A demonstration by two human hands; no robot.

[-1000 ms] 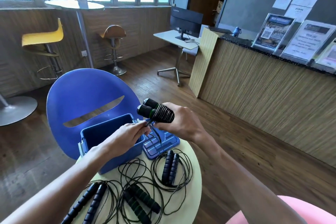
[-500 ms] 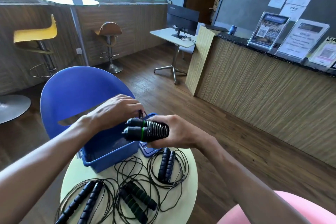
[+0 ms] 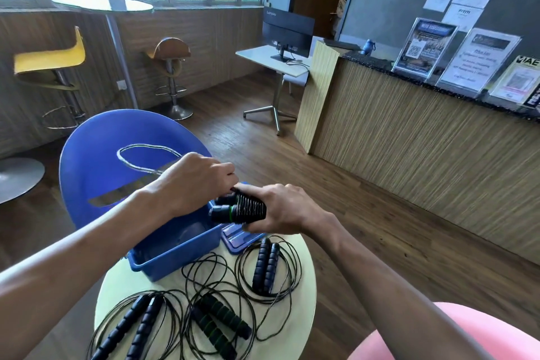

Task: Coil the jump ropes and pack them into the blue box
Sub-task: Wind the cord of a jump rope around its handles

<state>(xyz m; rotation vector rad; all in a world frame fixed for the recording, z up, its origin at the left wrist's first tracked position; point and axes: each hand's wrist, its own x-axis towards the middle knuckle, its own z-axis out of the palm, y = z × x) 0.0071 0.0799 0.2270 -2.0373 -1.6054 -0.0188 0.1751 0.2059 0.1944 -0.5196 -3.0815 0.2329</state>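
Four jump ropes show: three lie coiled on the round bench, namely one on the left, one in the middle and one on the right, and the fourth is held. One blue box, one blue lid, two hands.

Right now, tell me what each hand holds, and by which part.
Right hand grips the jump rope's two handles around their cord-wrapped middle. Left hand pinches that rope's cord, looped above the blue box.
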